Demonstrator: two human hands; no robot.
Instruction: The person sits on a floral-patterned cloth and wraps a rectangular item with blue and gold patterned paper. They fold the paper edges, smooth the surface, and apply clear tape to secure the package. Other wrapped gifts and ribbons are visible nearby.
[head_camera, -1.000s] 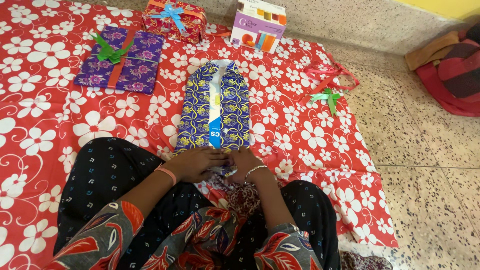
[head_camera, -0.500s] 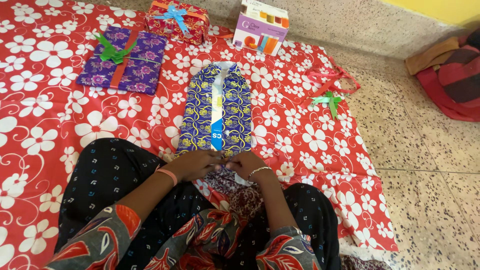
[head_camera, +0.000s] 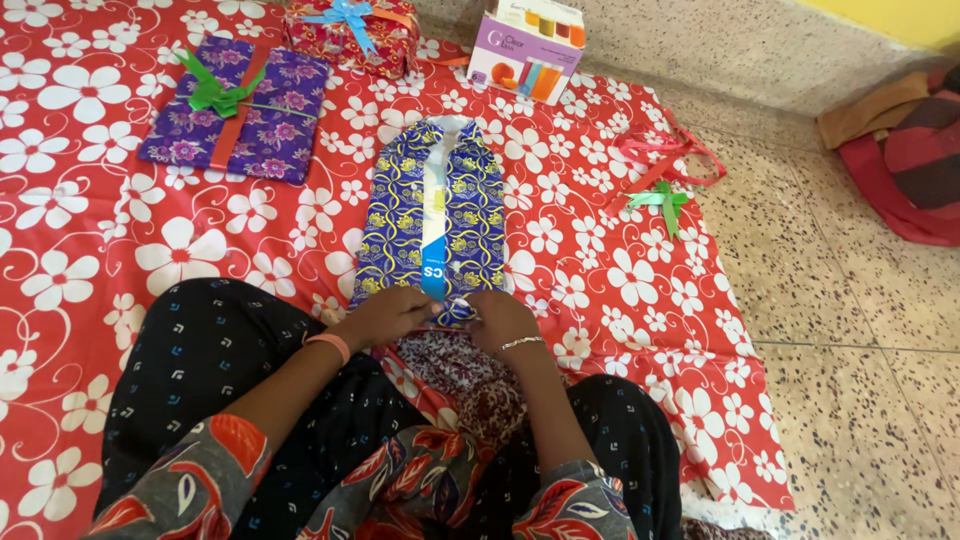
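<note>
Item one, the ground: I look down on a red cloth with white flowers (head_camera: 130, 250) spread over a speckled terrazzo floor (head_camera: 860, 330). A low speckled wall base (head_camera: 720, 45) runs along the far edge, with a yellow strip above it at top right. One heap of red, dark and tan fabric (head_camera: 905, 150) lies on the floor at the right edge.

Item two, the hands: my left hand (head_camera: 392, 312) and right hand (head_camera: 503, 318) sit side by side at the near end of the blue-and-yellow wrapped parcel (head_camera: 437, 215), which lies lengthwise in the middle of the cloth, just beyond my knees. Both hands are curled, fingers drawn together, pinching the paper's near edge down against the parcel. The fingertips are partly hidden, so I cannot tell how tight the pinch is. The paper does not meet along the top; a pale strip with a blue patch shows between its two sides.

Item three, the count:
- Wrapped and ribboned parcels: two, a purple parcel with a green bow (head_camera: 235, 105) and a red parcel with a blue bow (head_camera: 352, 32).
- Unwrapped printed carton (head_camera: 525, 50): one, far centre.
- Loose ribbons: one red ribbon (head_camera: 665, 155), one green bow (head_camera: 660, 200), lying close together at the cloth's right side.
- Bangles: one pink bangle (head_camera: 330, 345) on the left wrist, one silver bangle (head_camera: 520, 344) on the right.
</note>
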